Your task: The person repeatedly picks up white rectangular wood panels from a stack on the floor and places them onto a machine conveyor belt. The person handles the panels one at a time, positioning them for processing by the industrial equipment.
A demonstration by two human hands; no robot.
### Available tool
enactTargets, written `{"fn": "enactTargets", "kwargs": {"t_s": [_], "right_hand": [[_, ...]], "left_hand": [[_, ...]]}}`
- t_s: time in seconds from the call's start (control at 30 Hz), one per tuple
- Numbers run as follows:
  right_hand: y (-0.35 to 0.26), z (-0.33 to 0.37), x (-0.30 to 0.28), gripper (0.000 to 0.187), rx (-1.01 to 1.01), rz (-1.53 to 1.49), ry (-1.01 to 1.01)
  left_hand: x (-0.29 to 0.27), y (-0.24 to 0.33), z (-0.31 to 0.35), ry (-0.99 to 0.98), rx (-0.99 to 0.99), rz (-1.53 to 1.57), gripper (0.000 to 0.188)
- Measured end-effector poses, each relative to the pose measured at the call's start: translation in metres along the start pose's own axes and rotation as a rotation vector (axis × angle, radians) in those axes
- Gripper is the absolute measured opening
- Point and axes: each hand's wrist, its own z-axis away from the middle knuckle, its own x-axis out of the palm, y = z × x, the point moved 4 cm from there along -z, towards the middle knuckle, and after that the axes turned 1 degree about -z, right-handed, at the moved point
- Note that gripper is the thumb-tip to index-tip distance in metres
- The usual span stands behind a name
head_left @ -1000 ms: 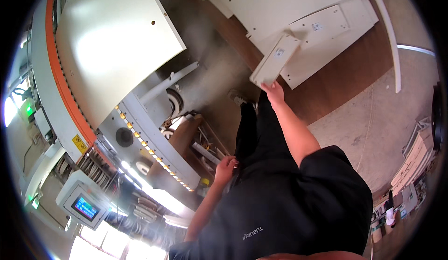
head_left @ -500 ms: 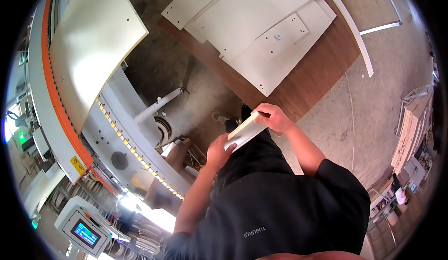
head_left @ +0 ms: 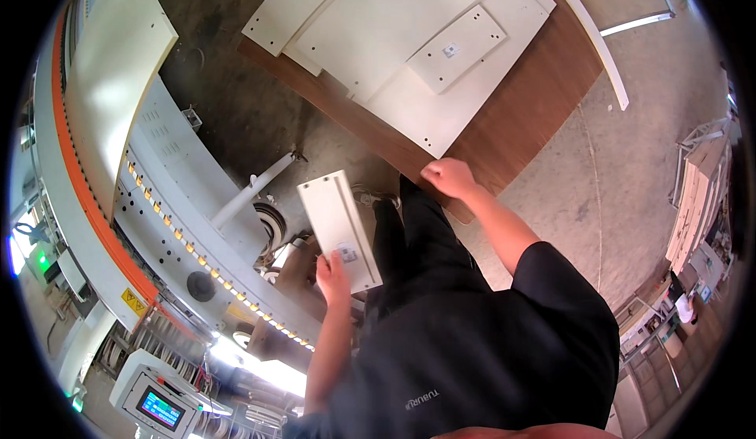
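Note:
My left hand point(head_left: 334, 280) grips a narrow white board point(head_left: 339, 222) near its lower left edge. The board is tilted with one broad face up, showing small holes, a groove along its side and a paper label. To the right of it, my right hand point(head_left: 450, 177) is closed with nothing visible in it, away from the board and by the near corner of a brown panel point(head_left: 512, 140). On that brown panel lies a pile of white panels point(head_left: 378, 25), with a smaller drilled white panel point(head_left: 457, 48) on top.
At left stands a long machine with an orange edge point(head_left: 87, 203), a row of yellow rollers point(head_left: 191, 248) and a large white panel point(head_left: 118, 69) on it. A control screen point(head_left: 160, 405) sits lower left. A curved white strip point(head_left: 587, 33) and stacked boards point(head_left: 697, 195) are at right.
My right hand has let go of the board. My left hand has swung it leftward and turned its labelled face up. The view has shifted a little.

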Motion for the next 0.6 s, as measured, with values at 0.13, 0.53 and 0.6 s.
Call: {"fn": "enactTargets", "kwargs": {"t_s": [0.13, 0.53, 0.6], "right_hand": [[0.094, -0.086, -0.005, 0.043, 0.289, -0.105, 0.22], [0.214, -0.242, 0.001, 0.082, 0.744, -0.551, 0.46], [0.21, -0.201, 0.008, 0.085, 0.766, -0.453, 0.481]], "left_hand": [[-0.006, 0.0, 0.001, 0.097, -0.055, -0.014, 0.031], [0.038, -0.062, 0.031, -0.07, -0.218, -0.215, 0.026], [0.05, -0.045, 0.031, -0.052, -0.208, -0.117, 0.025]]}}
